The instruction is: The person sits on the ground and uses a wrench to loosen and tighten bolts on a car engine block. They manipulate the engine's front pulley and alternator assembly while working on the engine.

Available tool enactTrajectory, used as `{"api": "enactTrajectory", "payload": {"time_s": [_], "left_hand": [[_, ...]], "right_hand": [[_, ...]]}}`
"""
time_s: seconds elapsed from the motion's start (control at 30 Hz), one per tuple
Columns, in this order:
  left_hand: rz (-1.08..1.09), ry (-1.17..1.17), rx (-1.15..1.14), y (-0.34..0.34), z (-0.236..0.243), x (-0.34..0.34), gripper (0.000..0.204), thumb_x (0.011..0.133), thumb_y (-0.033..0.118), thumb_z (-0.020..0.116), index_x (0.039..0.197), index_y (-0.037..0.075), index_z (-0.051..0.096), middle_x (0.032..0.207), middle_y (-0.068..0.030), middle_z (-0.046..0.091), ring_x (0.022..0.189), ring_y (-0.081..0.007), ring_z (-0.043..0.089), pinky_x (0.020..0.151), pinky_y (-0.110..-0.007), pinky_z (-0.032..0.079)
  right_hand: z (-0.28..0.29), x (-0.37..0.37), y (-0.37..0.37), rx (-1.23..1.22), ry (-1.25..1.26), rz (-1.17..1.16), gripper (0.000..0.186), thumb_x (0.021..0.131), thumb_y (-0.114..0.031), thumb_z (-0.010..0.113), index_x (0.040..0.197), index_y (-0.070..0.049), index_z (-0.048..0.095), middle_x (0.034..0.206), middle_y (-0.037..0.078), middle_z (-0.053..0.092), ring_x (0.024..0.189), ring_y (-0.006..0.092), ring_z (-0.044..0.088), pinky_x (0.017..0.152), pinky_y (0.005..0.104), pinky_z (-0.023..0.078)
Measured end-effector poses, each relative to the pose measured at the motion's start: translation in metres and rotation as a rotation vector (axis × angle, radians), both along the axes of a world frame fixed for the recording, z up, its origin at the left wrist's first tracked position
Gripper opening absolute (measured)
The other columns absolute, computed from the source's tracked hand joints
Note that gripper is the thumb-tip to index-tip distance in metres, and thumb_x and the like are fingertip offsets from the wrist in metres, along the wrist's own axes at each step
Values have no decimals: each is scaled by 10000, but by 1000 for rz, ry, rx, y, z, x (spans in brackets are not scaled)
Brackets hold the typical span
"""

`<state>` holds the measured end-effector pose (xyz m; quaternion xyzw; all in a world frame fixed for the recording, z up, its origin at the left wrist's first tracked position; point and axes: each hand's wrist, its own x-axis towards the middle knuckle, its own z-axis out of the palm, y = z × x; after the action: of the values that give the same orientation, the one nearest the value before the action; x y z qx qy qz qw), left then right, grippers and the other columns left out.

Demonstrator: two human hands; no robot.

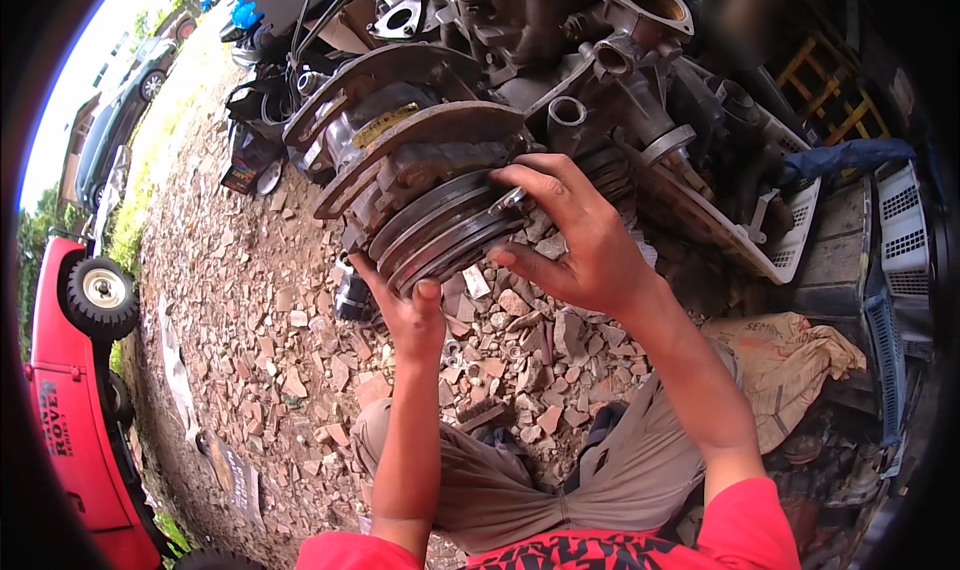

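A dark, grooved metal pulley faces me on the near end of a greasy machine part. My left hand supports the pulley from below, its thumb up at the lower rim and its other fingers partly hidden behind. From the right, my right hand curls around the pulley's edge, index finger along the top and thumb lower down. A small shiny metal piece shows between that thumb and index finger; its kind is unclear. Behind the pulley stand large rusty discs.
Greasy engine castings crowd the far side. White plastic crates and a tan sack lie on the right. Broken stone rubble covers the ground. A red vehicle stands at the left, with a dark car farther off.
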<state>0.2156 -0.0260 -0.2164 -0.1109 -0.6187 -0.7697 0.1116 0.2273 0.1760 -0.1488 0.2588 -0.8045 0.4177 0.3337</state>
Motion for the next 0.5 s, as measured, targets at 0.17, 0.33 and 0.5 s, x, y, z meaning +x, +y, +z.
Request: {"api": "enactTrajectory", "payload": {"time_s": [0.17, 0.33, 0.5], "left_hand": [[127, 2, -104, 5, -1, 3, 1256, 681, 787, 634, 1477, 7, 55, 1372, -150, 396, 1264, -259, 431, 1067, -432, 368], [125, -44, -171, 0, -1, 0, 1361, 652, 825, 604, 1497, -14, -54, 1422, -159, 356, 1284, -262, 410, 1093, -424, 327], [109, -58, -256, -3, 8, 4, 1398, 627, 851, 578, 1491, -41, -65, 1436, -170, 358, 1302, -261, 387, 1106, -394, 298]], "right_hand": [[-10, 1, -2, -6, 13, -99, 345, 785, 0, 679, 1105, 2, 551, 1038, 174, 591, 940, 362, 606, 819, 423, 509], [-11, -7, 4, 11, 75, -49, 361, 748, 89, 633, 1087, -12, 560, 1002, 155, 605, 918, 347, 620, 790, 416, 524], [-18, -13, 10, -2, 112, 26, 364, 744, 83, 641, 1088, -17, 575, 994, 154, 615, 905, 341, 625, 784, 409, 528]]}}
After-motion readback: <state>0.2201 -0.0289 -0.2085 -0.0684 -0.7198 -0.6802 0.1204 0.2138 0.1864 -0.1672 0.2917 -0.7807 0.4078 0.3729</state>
